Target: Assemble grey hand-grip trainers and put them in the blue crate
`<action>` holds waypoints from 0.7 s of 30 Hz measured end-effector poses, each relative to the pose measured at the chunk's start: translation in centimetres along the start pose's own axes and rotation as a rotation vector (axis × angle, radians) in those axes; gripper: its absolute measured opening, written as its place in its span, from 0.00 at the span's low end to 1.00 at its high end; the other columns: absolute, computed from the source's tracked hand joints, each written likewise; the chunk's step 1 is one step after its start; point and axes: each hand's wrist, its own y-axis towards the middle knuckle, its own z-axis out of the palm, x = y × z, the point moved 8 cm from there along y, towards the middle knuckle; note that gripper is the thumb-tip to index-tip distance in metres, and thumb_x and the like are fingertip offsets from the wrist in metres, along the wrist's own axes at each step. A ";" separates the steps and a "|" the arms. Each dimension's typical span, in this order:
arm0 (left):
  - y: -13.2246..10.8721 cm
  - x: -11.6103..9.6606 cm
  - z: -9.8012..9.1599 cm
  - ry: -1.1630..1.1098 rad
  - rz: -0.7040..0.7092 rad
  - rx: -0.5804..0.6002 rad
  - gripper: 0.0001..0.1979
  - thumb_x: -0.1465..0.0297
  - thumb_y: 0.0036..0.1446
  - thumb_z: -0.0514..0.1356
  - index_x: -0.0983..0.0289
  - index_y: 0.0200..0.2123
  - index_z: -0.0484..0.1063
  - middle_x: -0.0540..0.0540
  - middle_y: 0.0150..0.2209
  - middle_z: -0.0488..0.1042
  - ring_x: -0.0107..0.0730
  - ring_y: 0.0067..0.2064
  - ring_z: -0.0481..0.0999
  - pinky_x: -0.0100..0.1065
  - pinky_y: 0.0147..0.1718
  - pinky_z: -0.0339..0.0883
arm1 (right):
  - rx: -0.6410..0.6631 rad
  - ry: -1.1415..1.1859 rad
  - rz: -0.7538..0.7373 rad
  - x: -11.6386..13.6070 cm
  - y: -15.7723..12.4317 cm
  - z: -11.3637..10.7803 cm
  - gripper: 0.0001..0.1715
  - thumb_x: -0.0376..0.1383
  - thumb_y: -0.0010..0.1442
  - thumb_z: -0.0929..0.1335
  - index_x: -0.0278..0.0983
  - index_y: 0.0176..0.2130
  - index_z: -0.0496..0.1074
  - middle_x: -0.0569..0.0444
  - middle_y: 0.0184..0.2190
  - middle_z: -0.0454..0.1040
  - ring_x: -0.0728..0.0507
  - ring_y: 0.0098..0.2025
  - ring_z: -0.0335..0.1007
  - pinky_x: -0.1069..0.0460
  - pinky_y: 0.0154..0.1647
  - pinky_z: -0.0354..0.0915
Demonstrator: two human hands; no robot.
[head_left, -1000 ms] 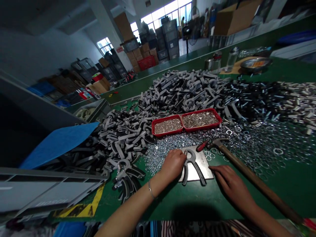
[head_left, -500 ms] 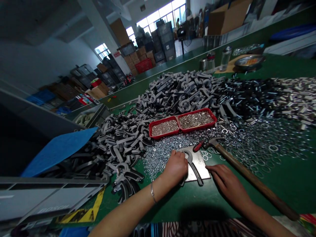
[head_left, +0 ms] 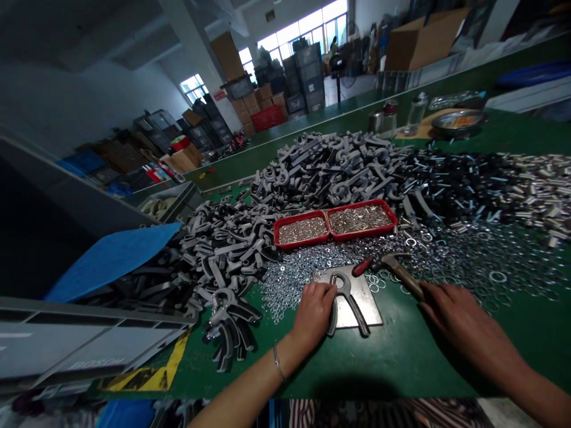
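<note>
Head view: my left grip (head_left: 314, 310) is pinching the grey clamp (head_left: 351, 299) on the metal plate (head_left: 371, 304), the clamp's ring pointing far, long axis running near-far; my right grip (head_left: 457, 312) is holding the hammer (head_left: 407, 278), head pointing far-left.

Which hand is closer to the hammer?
Right: the right hand is on the hammer handle; the left hand is farther off, at the grey clamp.

Hammer handle (head_left: 407, 281) partly hidden, silver cylinders (head_left: 542, 189) cut off at right, distant person (head_left: 333, 47) blurred
</note>
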 end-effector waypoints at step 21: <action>0.7 1.2 -1.0 -0.240 -0.107 0.103 0.14 0.73 0.67 0.56 0.59 0.54 0.74 0.55 0.49 0.75 0.39 0.51 0.70 0.42 0.52 0.63 | 0.409 0.915 0.318 -1.8 2.0 -1.5 0.26 0.52 0.65 0.65 0.44 0.56 0.72 0.47 0.33 0.79 0.40 0.31 0.76 0.51 0.25 0.71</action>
